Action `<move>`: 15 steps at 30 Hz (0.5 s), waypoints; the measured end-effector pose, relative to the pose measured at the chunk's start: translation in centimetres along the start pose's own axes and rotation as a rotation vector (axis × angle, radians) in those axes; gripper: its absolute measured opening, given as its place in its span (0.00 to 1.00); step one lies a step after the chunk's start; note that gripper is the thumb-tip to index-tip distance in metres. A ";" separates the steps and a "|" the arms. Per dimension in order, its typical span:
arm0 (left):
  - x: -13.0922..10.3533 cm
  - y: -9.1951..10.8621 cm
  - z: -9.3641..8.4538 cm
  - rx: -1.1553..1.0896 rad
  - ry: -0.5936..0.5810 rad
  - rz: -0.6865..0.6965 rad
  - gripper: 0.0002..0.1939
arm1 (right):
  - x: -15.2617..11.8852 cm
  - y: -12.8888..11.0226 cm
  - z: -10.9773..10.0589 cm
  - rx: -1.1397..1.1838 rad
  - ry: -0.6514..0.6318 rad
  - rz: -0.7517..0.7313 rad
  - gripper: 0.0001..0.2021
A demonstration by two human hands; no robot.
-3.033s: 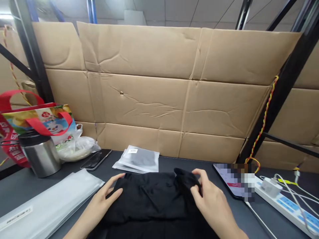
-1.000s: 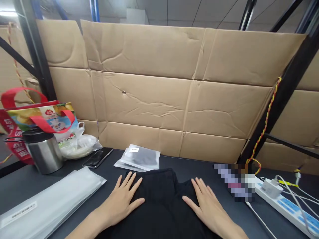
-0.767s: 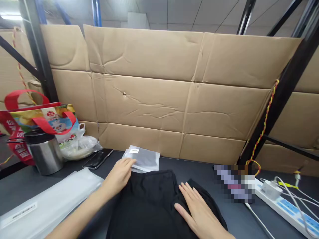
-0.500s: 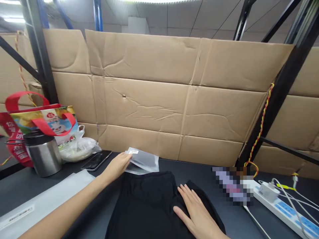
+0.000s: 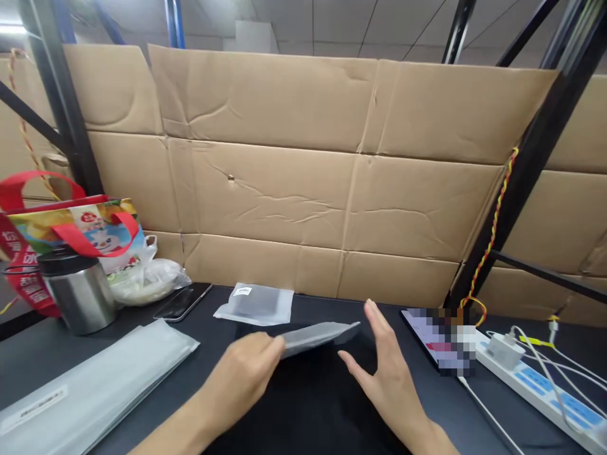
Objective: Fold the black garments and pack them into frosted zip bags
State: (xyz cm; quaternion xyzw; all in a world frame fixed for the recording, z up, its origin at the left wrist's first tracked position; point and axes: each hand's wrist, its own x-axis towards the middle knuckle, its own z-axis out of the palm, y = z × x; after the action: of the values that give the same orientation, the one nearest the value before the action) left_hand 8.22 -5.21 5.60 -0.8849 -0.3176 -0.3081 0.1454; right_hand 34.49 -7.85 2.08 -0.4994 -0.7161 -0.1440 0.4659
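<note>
My left hand [image 5: 253,366] is closed on the left end of a small frosted plastic bag [image 5: 317,336], raised nearly edge-on above the black garment [image 5: 303,411]. Thumb and fingers apart, my right hand [image 5: 389,373] stands open just right of the bag's free end, touching nothing that I can see. The garment lies at the front middle, its outline hard to tell from the dark table. Behind it, against the cardboard, rests another frosted bag [image 5: 258,304] with a white label.
Long frosted bags [image 5: 99,385] lie stacked at left. Behind them are a steel thermos [image 5: 78,294], a red-handled bag [image 5: 99,234], a white plastic bag [image 5: 147,278] and a black phone [image 5: 184,302]. At right are a blurred-out device [image 5: 439,344] and a power strip [image 5: 545,385] with cables.
My left hand has come nearer and to the right, now holding a small frosted bag. My right hand has lifted off the garment. The labelled bag at the back has shifted slightly left.
</note>
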 end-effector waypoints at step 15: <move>-3.3 0.9 -0.7 -0.276 0.136 0.005 0.09 | 1.9 -7.1 1.5 0.179 -0.113 -0.508 0.09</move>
State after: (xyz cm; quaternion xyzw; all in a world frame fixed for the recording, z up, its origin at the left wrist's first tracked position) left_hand 6.49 -7.78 4.03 -0.8743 -0.2596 -0.4077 0.0441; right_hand 27.56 -9.03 4.64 -0.2678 -0.8532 -0.1642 0.4163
